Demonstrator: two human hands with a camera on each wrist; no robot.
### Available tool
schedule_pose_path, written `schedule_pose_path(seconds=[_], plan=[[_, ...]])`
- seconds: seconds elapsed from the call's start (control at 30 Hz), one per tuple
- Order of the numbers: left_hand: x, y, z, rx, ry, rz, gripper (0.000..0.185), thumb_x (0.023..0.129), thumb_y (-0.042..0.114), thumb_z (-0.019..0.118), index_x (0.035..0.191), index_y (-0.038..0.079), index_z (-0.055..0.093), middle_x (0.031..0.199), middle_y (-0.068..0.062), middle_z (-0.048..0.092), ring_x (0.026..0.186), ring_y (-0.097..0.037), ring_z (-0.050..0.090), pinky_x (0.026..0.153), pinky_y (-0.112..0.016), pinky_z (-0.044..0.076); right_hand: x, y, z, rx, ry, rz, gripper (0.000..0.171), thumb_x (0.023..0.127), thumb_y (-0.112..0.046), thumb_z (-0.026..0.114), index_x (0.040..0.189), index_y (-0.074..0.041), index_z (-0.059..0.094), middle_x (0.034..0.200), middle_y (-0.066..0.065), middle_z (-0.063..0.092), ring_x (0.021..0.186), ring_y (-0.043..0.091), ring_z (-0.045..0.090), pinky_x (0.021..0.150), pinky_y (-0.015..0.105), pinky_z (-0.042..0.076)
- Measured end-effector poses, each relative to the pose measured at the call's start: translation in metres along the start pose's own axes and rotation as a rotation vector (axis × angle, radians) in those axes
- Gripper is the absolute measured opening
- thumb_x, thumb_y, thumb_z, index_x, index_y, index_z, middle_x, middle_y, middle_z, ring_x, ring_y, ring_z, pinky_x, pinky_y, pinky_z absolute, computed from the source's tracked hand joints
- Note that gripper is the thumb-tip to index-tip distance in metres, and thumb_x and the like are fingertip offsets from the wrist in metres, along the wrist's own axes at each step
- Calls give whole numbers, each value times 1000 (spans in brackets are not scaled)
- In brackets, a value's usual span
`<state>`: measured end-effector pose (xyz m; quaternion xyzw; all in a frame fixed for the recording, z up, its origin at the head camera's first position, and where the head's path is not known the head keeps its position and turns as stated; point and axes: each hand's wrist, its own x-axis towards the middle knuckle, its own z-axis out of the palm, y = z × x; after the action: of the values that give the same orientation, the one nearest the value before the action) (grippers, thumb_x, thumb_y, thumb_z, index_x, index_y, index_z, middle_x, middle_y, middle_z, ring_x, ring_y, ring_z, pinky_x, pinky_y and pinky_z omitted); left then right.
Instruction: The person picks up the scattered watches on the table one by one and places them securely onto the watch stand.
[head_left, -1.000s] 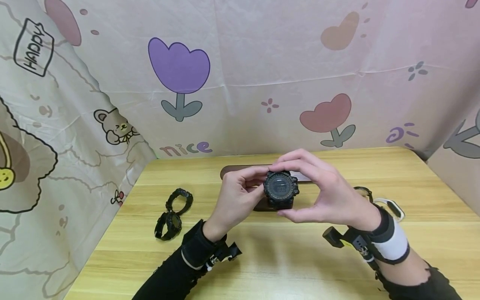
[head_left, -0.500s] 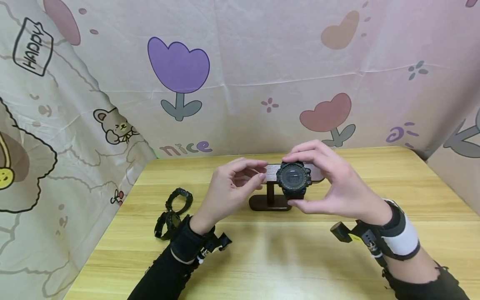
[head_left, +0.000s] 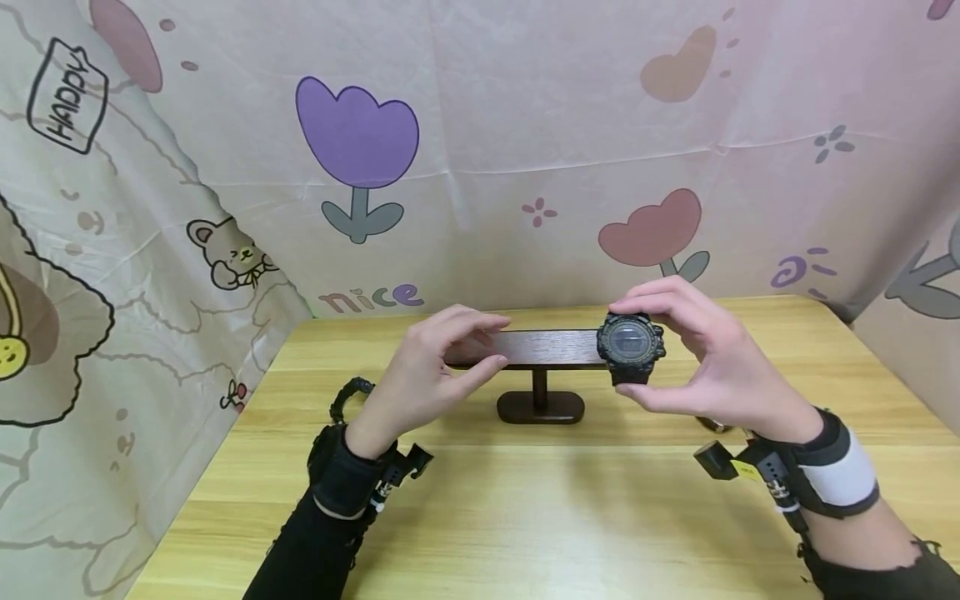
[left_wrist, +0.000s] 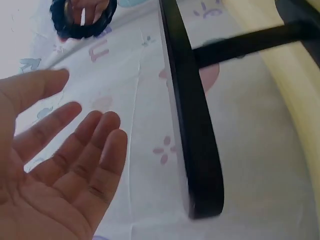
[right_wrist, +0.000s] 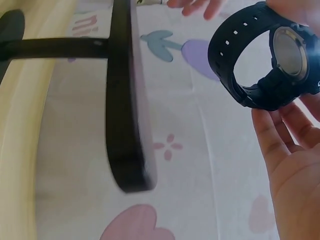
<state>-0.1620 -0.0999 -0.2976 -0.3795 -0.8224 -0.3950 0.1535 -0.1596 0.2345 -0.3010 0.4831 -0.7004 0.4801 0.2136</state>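
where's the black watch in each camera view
head: right of centre, black watch pinched in the right hand at the right end of the stand's bar.
left wrist: top left, far off.
right wrist: upper right.
Shared landmark: the dark T-shaped stand.

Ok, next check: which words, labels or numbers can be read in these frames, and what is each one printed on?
"HAPPY": in a black-outlined tag on the backdrop cloth, upper left.
"nice": pastel letters on the same cloth, just above the table edge.
The watch in the right hand: its face is too dim to read.
The left hand holds nothing; the stand bears no text.
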Motion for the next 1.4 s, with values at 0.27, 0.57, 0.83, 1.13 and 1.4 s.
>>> schedule_pose_path(seconds=[0.27,0.57,0.83,1.13,1.4], plan=[[-3,-9,-11,227,-30,43,43,91,19,88,131,9,75,125,-7,75,114,-24,73,92,-40,62,-12,5,-8,-56,12,52,83,51,19,89,129,15,63,134,13,61,130,16,59,117,22,48],[-4,-16,-17,346,-81,-21,54,87,25,92,135,10,72,129,-8,72,118,-25,71,96,-41,62,-19,9,-18,-214,-10,165,87,51,20,91,133,3,65,135,6,61,131,11,59,116,18,47],[-4,-21,-20,408,-110,-75,56,85,28,93,135,11,73,129,-7,72,116,-27,72,97,-43,62,-22,20,-22,-236,-9,151,92,48,24,90,133,5,61,136,2,58,128,6,58,114,14,46],[-4,-29,-20,436,-143,-105,55,85,27,92,133,9,73,129,-8,72,114,-27,73,95,-44,62,-26,23,-29,-238,1,185,94,47,26,91,133,6,61,137,-3,58,124,4,60,110,12,48],[-3,-31,-18,447,-149,-112,51,85,24,92,130,6,75,125,-9,74,110,-26,73,93,-44,62,-31,23,-35,-262,23,203,93,47,26,91,133,7,62,134,2,60,115,5,62,102,9,50]])
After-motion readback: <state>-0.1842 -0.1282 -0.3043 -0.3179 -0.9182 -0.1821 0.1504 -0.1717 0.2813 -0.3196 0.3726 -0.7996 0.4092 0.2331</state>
